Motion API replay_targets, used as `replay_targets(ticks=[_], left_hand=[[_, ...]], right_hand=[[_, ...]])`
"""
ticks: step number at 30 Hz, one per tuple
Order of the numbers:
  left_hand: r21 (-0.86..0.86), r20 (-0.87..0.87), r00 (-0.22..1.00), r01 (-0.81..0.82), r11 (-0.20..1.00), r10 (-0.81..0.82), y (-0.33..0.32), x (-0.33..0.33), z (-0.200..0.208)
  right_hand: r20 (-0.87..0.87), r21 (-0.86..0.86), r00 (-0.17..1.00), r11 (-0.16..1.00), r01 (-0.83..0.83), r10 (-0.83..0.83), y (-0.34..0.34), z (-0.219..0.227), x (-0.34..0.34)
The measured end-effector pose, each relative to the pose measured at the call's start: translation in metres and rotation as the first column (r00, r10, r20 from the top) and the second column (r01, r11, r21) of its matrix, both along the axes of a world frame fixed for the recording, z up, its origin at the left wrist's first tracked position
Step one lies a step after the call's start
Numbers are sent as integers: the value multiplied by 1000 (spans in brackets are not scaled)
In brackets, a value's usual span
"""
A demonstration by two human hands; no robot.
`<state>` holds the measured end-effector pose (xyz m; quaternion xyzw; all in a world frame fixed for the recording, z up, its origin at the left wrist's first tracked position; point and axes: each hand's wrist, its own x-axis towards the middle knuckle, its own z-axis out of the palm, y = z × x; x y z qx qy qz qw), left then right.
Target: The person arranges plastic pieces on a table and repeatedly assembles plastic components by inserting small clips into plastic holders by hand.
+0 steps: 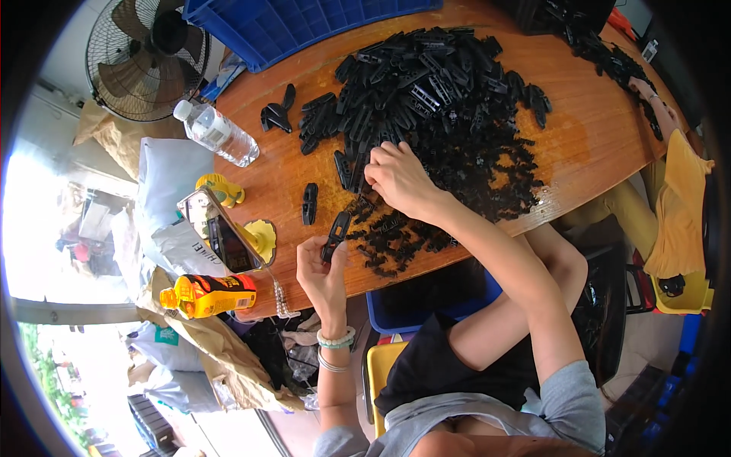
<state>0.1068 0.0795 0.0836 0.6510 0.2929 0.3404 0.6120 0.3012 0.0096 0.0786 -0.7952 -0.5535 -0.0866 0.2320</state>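
Observation:
My left hand (321, 276) pinches a long black plastic part (336, 231) with an opening along its middle, raised near the table's front edge. At the near side of a big heap of similar black parts (411, 76), my right hand (402, 180) has its fingers curled together, pointing down. What those fingers hold, if anything, is hidden. Under and beside the right hand spread many small black pieces (464, 175). A single black part (309, 203) lies apart on the wood, left of the heap.
On the wooden table's (579, 164) left side stand a clear water bottle (217, 133), a propped phone (218, 232) and an orange bottle (209, 295). A blue crate (304, 30) and a fan (148, 57) are behind. Another person's hand (647, 91) reaches in at far right. A blue bin (388, 312) sits below the edge.

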Motion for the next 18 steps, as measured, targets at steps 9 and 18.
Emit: replay_targets(ticks=[9,18], left_hand=[[-141,40,999,13,990,-8,-20,-2,7],[-218,57,996,77,973,-66,-39,0,11]], right_hand=[[-441,180,897,978,101,-11,-36,12,-2],[-961,234,221,909,345,164,-71,18,6]])
